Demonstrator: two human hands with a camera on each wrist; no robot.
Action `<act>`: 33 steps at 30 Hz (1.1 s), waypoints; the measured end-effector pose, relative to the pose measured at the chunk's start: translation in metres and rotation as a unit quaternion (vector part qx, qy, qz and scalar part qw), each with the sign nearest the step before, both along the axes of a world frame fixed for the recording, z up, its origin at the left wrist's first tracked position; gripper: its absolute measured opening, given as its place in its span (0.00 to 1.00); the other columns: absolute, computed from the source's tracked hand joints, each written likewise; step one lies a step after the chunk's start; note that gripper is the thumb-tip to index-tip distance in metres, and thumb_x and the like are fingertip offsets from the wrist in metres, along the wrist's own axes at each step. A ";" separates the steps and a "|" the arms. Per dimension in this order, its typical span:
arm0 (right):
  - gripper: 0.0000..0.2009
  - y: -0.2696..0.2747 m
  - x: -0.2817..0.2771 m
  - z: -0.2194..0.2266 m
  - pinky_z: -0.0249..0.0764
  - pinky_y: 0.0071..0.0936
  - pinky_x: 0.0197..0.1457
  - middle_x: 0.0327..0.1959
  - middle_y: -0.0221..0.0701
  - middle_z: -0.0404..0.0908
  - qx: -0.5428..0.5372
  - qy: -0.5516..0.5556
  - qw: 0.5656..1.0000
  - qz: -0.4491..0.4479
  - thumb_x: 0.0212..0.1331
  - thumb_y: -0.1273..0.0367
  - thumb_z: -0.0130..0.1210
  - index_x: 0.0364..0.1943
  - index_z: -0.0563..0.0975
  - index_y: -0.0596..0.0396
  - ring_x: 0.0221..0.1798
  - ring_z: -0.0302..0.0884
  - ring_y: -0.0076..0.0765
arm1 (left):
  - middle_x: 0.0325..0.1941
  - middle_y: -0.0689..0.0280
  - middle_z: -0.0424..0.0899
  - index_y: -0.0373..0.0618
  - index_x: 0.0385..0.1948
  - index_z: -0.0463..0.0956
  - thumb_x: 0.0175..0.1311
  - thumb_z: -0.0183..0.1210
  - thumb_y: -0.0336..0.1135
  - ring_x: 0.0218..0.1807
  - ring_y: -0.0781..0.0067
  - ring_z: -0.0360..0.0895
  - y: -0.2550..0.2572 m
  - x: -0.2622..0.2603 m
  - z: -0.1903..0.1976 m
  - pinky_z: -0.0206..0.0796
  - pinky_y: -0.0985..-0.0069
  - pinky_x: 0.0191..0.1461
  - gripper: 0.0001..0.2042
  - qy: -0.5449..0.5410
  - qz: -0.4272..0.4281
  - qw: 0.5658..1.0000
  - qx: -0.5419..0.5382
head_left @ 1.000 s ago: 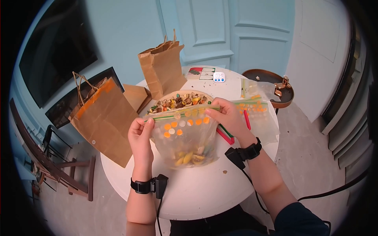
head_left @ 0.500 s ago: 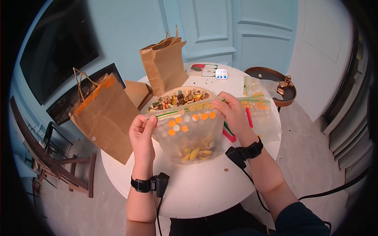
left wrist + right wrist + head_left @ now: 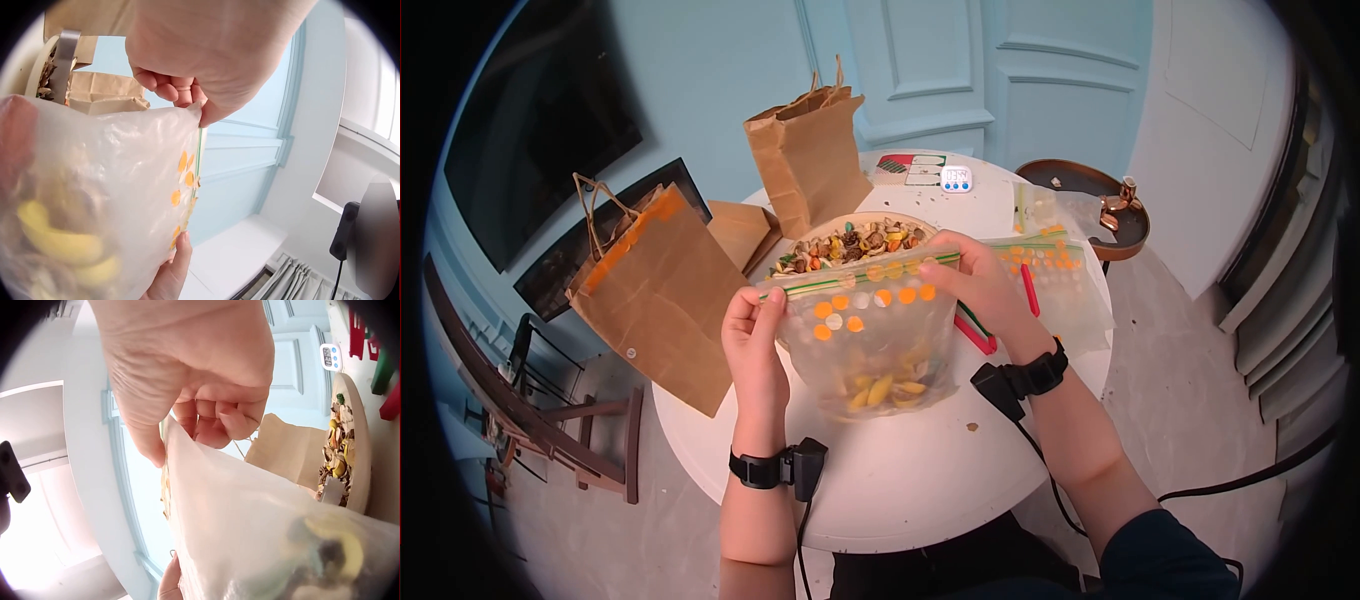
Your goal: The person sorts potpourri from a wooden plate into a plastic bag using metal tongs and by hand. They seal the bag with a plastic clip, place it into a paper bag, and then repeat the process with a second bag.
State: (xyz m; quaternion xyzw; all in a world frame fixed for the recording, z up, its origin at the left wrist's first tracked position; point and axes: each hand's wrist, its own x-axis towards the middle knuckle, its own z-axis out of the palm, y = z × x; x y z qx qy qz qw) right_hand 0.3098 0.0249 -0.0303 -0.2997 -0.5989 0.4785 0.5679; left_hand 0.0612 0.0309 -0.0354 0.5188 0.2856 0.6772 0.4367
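A translucent zip bag [image 3: 880, 340] with orange and white dots stands upright between my hands, its green-striped zip edge at the top. Yellow and brown dried pieces [image 3: 882, 390] lie in its bottom. At the bag's left top corner, my left hand [image 3: 754, 335] pinches the edge between thumb and fingers. My right hand [image 3: 985, 290] pinches the same edge near the right corner, thumb on the near side. Behind the bag sits a pale round bowl [image 3: 362, 447] heaped with a dried mix [image 3: 855, 248]; the bag hides its front. A flat metal piece [image 3: 64, 65] stands at the bowl in the left wrist view.
Brown paper bags stand at the back [image 3: 805, 165] and left [image 3: 655, 300] of the round white table [image 3: 870, 490]. More dotted zip bags [image 3: 1060, 300] lie at the right, near a red clip [image 3: 1029, 290]. A timer [image 3: 956, 180] and a copper-rimmed tray [image 3: 1138, 245] are farther back.
The head view shifts slightly, moving the whole table a little up in the picture. Both hands keep pinching the top edge of the zip bag.
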 end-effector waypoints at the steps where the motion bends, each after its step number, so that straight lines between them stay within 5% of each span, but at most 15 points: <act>1: 0.07 0.000 -0.002 0.000 0.69 0.15 0.40 0.35 0.24 0.79 -0.001 0.000 1.000 -0.001 0.60 0.68 0.56 0.39 0.75 0.56 0.36 0.73 0.13 | 0.27 0.73 0.77 0.46 0.27 0.72 0.62 0.58 0.31 0.30 0.88 0.70 0.000 0.000 0.001 0.59 0.87 0.40 0.05 0.000 -0.003 1.000 -0.002; 10: 0.10 -0.002 -0.011 -0.003 0.70 0.15 0.41 0.35 0.23 0.79 -0.028 0.001 1.000 -0.003 0.58 0.71 0.58 0.42 0.75 0.57 0.37 0.75 0.14 | 0.30 0.71 0.79 0.42 0.31 0.74 0.60 0.60 0.29 0.33 0.86 0.72 -0.012 0.007 0.006 0.62 0.87 0.40 0.04 0.051 -0.036 0.998 -0.025; 13: 0.09 0.000 -0.008 -0.006 0.70 0.12 0.40 0.38 0.22 0.77 -0.013 -0.072 0.997 -0.020 0.58 0.70 0.58 0.42 0.75 0.56 0.39 0.74 0.13 | 0.30 0.72 0.78 0.42 0.30 0.74 0.60 0.60 0.29 0.32 0.86 0.71 -0.016 0.009 0.007 0.61 0.88 0.39 0.04 0.103 -0.007 0.995 0.008; 16: 0.09 -0.008 -0.019 0.003 0.70 0.17 0.41 0.43 0.27 0.76 0.072 -0.050 0.989 -0.123 0.55 0.71 0.59 0.40 0.75 0.54 0.40 0.75 0.20 | 0.30 0.71 0.77 0.41 0.28 0.74 0.59 0.60 0.29 0.33 0.84 0.70 -0.021 0.011 0.008 0.61 0.86 0.40 0.04 0.137 0.000 0.991 0.002; 18: 0.09 -0.020 -0.026 0.021 0.67 0.27 0.49 0.45 0.29 0.75 0.305 -0.202 0.867 -0.339 0.52 0.72 0.59 0.38 0.76 0.53 0.40 0.74 0.28 | 0.31 0.70 0.76 0.40 0.29 0.74 0.58 0.61 0.28 0.34 0.83 0.70 -0.024 0.015 0.006 0.61 0.84 0.41 0.04 0.194 0.010 0.981 0.020; 19: 0.09 -0.022 -0.028 0.023 0.67 0.27 0.49 0.45 0.29 0.75 0.305 -0.205 0.866 -0.339 0.52 0.72 0.59 0.38 0.76 0.53 0.40 0.74 0.28 | 0.31 0.69 0.76 0.39 0.29 0.75 0.58 0.61 0.28 0.36 0.81 0.70 -0.026 0.017 0.004 0.62 0.82 0.42 0.04 0.249 0.024 0.967 0.039; 21: 0.11 -0.025 -0.030 0.022 0.63 0.33 0.55 0.42 0.33 0.76 0.440 -0.323 0.776 -0.316 0.48 0.69 0.61 0.36 0.76 0.53 0.41 0.75 0.39 | 0.32 0.69 0.75 0.39 0.29 0.75 0.57 0.61 0.28 0.37 0.80 0.70 -0.030 0.026 0.002 0.62 0.81 0.43 0.05 0.257 0.014 0.965 0.048; 25: 0.06 -0.020 -0.031 0.010 0.62 0.33 0.51 0.25 0.26 0.77 0.367 -0.310 0.854 -0.201 0.48 0.68 0.61 0.26 0.75 0.52 0.35 0.73 0.34 | 0.33 0.69 0.75 0.39 0.31 0.75 0.59 0.61 0.30 0.36 0.81 0.70 -0.029 0.028 -0.001 0.63 0.82 0.42 0.05 0.248 -0.023 0.968 0.043; 33: 0.06 -0.026 -0.034 0.010 0.62 0.30 0.50 0.29 0.27 0.77 0.275 -0.302 0.907 -0.100 0.48 0.71 0.61 0.28 0.75 0.53 0.37 0.71 0.33 | 0.31 0.71 0.76 0.42 0.31 0.71 0.63 0.58 0.33 0.34 0.86 0.70 -0.035 0.028 0.005 0.63 0.85 0.37 0.07 0.211 -0.098 0.972 0.000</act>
